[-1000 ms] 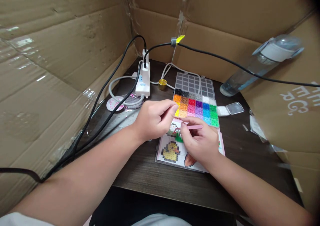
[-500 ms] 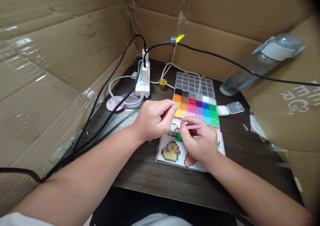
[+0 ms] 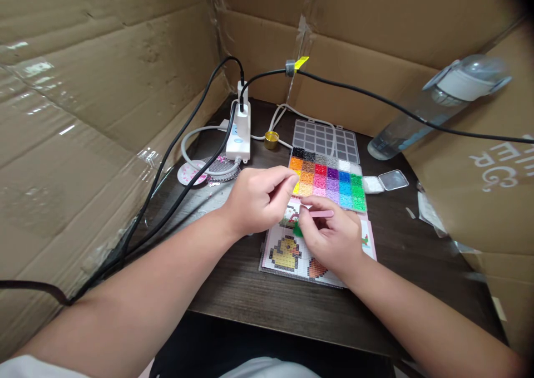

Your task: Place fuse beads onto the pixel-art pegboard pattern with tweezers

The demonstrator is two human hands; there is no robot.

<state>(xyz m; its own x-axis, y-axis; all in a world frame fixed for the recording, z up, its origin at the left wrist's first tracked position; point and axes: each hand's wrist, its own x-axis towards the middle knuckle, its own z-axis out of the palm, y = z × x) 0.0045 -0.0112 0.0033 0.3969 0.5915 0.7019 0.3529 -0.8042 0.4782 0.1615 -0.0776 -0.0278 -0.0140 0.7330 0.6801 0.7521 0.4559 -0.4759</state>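
Pink tweezers [image 3: 322, 214] are pinched between the thumb and fingers of my right hand [image 3: 331, 230], which hovers over a sheet of bead patterns [image 3: 271, 255]. A duck pattern [image 3: 286, 254] shows on the sheet, with an orange figure partly hidden by that hand. Just left of my right thumb is a small green patch [image 3: 297, 229]; I cannot make out what it is. Closed in a pinch, my left hand [image 3: 262, 197] is at the sheet's upper left, and whatever its fingertips grip is hidden. Behind both hands, a compartment box [image 3: 332, 180] holds sorted coloured beads.
A clear bottle [image 3: 417, 122] leans at the back right, near a small opened case [image 3: 373, 185]. Back left stands a white power strip [image 3: 238, 141] with black cables, a gold tin [image 3: 271, 140] beside it. A round pink-and-white piece [image 3: 191, 173] lies farther left. Cardboard walls [image 3: 354, 60] surround the table.
The tweezers and my right hand have shifted very slightly left. My left hand keeps its pinch in nearly the same place.
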